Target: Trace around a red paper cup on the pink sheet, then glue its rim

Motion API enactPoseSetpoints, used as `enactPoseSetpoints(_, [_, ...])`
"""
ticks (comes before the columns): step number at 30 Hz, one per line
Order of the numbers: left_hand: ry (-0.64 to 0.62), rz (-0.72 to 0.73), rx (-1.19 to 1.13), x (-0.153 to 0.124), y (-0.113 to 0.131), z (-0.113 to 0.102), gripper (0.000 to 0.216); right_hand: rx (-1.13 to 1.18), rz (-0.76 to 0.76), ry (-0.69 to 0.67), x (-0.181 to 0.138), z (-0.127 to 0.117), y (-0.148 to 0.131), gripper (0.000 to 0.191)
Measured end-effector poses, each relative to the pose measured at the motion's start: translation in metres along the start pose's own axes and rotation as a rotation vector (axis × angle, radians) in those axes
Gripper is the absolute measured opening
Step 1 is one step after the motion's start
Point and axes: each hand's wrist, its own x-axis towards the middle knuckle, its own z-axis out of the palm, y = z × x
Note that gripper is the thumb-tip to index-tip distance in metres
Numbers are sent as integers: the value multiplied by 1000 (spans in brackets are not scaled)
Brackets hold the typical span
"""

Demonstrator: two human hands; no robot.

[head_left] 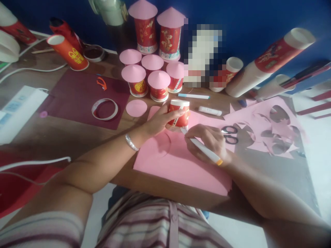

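My left hand is wrapped around a short red paper tube with white bands at top and bottom, held above pink paper sheets. In my right hand is a white marker with an orange end, its tip close to the tube's lower white band; whether it touches I cannot tell. A faint curved line shows on the top sheet. Beyond the tube stand several red tubes with pink cone tops. A flat pink disc lies left of my left hand.
Scissors lie right of my right hand, beside cut pink scraps. A glue stick and a blue-capped marker lie behind the tube. On a maroon sheet rests a tape roll. Tall tubes lean at the back right.
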Motion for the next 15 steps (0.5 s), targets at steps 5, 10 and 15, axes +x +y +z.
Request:
enactPoseSetpoints(5, [-27,3,10,1,0,-2,30,-16,-2,-1,2,-2,1,19])
enactPoseSetpoints(10, [-55,5,42,2,1,-3,31,-53,-1,15,3,-3,2,20])
enactPoseSetpoints(15, [-34,-68,8,0,1,-5,33,-87,8,29,3,-4,3,19])
